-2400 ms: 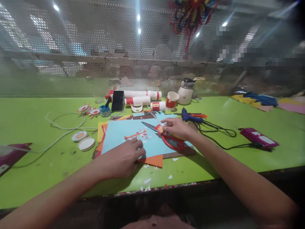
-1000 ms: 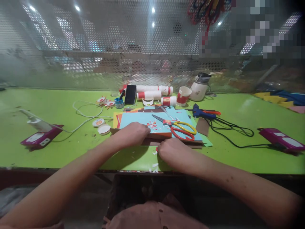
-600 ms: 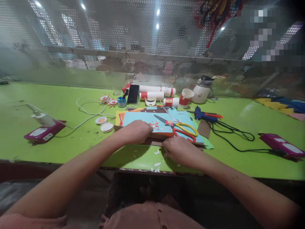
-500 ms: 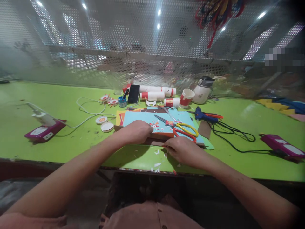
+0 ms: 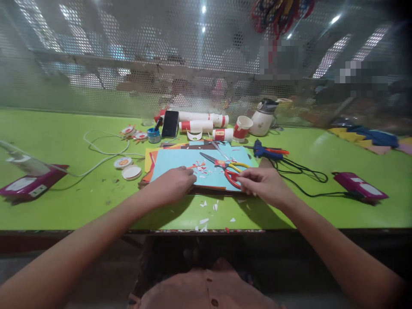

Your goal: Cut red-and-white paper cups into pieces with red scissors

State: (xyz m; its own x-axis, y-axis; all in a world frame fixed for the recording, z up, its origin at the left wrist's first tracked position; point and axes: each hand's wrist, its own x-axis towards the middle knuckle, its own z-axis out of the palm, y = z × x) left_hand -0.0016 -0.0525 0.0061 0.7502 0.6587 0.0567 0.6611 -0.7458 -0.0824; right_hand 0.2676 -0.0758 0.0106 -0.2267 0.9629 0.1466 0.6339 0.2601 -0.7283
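My left hand rests on the front left part of the light blue paper, its fingers curled downward; what is under the fingertips is hidden. This sheet tops a stack of coloured papers. Open-bladed scissors with one red and one yellow handle lie on it, blades pointing to the far left. At their red handle, my right hand has its thumb and fingers closed together. Small red and white paper scraps are scattered between my left hand and the scissors.
Behind the stack are a phone, a blue paint jar, red-and-white paper cups and a white jug. A blue glue gun with a black cord lies right. Purple power strips flank the green table.
The view has shifted slightly right. My right hand has moved up from the stack's front edge to the scissors' handles. The stack's raised front edge now lies flatter under my left hand.
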